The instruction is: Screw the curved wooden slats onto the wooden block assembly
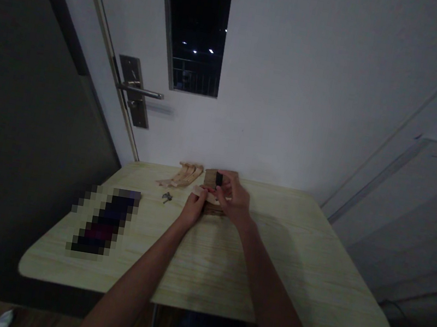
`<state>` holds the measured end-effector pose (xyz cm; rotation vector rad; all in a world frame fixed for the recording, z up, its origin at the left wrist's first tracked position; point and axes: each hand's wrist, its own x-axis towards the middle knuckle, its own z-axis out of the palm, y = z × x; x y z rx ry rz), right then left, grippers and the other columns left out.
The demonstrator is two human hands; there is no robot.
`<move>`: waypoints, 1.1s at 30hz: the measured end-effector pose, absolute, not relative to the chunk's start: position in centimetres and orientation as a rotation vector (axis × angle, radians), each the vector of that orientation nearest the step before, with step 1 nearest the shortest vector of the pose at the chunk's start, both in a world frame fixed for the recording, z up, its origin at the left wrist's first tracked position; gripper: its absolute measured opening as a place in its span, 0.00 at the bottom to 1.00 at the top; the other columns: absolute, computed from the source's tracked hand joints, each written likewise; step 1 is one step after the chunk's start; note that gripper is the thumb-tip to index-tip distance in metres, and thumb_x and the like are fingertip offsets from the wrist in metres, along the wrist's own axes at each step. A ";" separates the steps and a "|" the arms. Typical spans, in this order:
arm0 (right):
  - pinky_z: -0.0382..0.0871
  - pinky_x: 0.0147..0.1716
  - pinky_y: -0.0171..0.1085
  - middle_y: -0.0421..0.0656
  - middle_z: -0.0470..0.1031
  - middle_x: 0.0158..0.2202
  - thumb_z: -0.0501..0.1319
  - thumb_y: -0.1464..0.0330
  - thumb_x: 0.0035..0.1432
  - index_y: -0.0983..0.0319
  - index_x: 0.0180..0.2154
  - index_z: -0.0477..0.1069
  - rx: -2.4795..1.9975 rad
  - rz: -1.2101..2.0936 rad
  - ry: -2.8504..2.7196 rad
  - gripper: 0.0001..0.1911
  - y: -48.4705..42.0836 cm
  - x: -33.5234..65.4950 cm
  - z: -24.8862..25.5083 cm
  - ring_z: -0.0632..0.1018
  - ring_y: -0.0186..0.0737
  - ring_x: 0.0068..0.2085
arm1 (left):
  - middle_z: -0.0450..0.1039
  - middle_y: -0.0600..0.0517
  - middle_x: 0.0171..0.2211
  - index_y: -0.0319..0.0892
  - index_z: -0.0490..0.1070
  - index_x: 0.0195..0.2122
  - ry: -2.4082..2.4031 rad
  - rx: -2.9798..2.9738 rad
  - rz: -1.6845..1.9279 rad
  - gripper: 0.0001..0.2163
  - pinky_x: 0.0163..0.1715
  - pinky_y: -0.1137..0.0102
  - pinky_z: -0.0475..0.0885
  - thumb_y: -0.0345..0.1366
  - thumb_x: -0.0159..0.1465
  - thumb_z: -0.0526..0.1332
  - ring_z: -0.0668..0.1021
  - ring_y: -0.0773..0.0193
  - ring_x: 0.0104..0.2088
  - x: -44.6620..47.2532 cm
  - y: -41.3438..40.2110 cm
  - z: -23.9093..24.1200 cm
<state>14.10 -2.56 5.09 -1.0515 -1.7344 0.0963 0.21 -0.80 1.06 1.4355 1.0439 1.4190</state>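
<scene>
left hand (193,209) pinches pale wooden strip (205,195) over brown wooden stack (217,194) near table (225,275) far edge | right hand (233,199) closed on same strip, small black piece (219,178) at fingertips | risk: dim light, strip may slip; loose screws (166,197) just left could roll

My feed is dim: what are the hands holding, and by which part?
Both hands hold a pale wooden strip: left hand at its left end, right hand over its right end. The exact grip cannot be told.
</scene>
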 end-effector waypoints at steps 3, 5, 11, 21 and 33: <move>0.75 0.34 0.37 0.42 0.77 0.46 0.57 0.64 0.62 0.54 0.53 0.66 -1.076 0.064 -1.736 0.18 -2.4 14.1 5.0 0.78 0.36 0.31 | 0.77 0.49 0.35 0.42 0.73 0.34 1.048 1.436 1.431 0.16 0.46 0.65 0.70 0.50 0.62 0.57 0.76 0.59 0.39 0.2 -0.6 0.7; 0.75 0.34 0.37 0.41 0.77 0.46 0.57 0.63 0.61 0.54 0.53 0.66 -1.091 0.053 -1.733 0.18 -2.3 14.2 4.9 0.77 0.36 0.30 | 0.77 0.49 0.36 0.41 0.73 0.35 1.059 1.437 1.428 0.16 0.46 0.65 0.70 0.50 0.62 0.57 0.76 0.59 0.40 0.2 -0.5 0.5; 0.75 0.34 0.37 0.41 0.78 0.45 0.59 0.62 0.60 0.55 0.52 0.66 -1.105 0.081 -1.743 0.18 -2.3 14.3 5.0 0.77 0.36 0.30 | 0.77 0.49 0.35 0.41 0.72 0.35 1.088 1.416 1.405 0.16 0.45 0.67 0.70 0.50 0.61 0.57 0.76 0.60 0.39 0.3 -0.5 0.4; 0.72 0.32 0.35 0.40 0.77 0.44 0.61 0.64 0.59 0.56 0.51 0.67 -1.098 0.101 -1.732 0.18 -2.3 14.1 5.3 0.76 0.34 0.30 | 0.77 0.48 0.39 0.40 0.72 0.38 1.104 1.441 1.412 0.17 0.47 0.66 0.70 0.50 0.62 0.57 0.76 0.58 0.42 0.1 -0.5 0.3; 0.72 0.32 0.35 0.41 0.78 0.41 0.57 0.64 0.61 0.56 0.53 0.64 -1.109 0.049 -1.750 0.17 -2.5 14.0 5.0 0.76 0.34 0.28 | 0.76 0.49 0.37 0.41 0.72 0.35 1.046 1.459 1.410 0.17 0.46 0.68 0.68 0.51 0.61 0.56 0.75 0.59 0.41 0.1 -0.2 0.0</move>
